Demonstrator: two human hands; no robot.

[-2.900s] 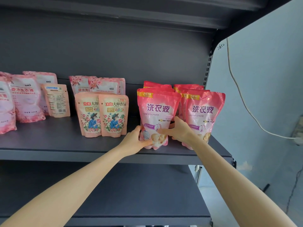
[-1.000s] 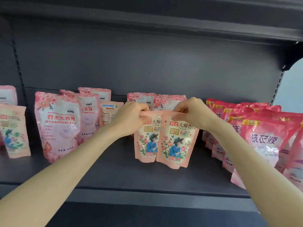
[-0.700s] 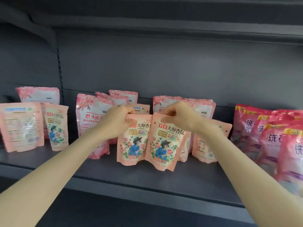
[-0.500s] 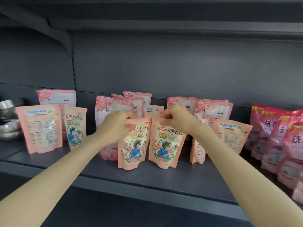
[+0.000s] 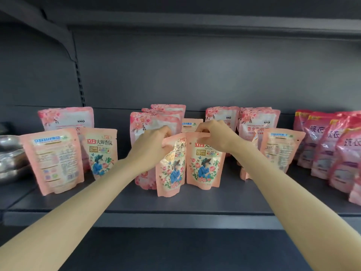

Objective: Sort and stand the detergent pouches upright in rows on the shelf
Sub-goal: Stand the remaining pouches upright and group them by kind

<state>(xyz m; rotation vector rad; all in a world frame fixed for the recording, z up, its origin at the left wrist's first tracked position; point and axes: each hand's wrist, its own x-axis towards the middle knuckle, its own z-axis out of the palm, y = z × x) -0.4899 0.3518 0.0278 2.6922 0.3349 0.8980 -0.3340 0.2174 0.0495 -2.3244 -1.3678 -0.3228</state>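
Left fingers (image 5: 162, 132) pinch left pouch (image 5: 172, 173); right fingers (image 5: 203, 127), apparently, right pouch (image 5: 203, 169).

On the centre-right pouch (image 5: 203, 165): a red block "立白", then "大", the rest covered; below, a box "72小时". On the centre-left pouch (image 5: 172, 173): "大师香", cut off at both ends. On the far-left front pouch (image 5: 102, 153): "立白 大师香氛", a small top badge that seems to read "3.8", and "72小时". The back-turned pouch at left (image 5: 52, 161), small rear pouch (image 5: 192, 124) and back-turned pouch at right (image 5: 279, 149) each carry the blue heading "立白科技集团"; their fine print is unreadable. On the floral pouch (image 5: 256, 126): "香水洗衣". On the red pouches (image 5: 336, 137): "洗衣", cut off after; their yellow tags are blurred.
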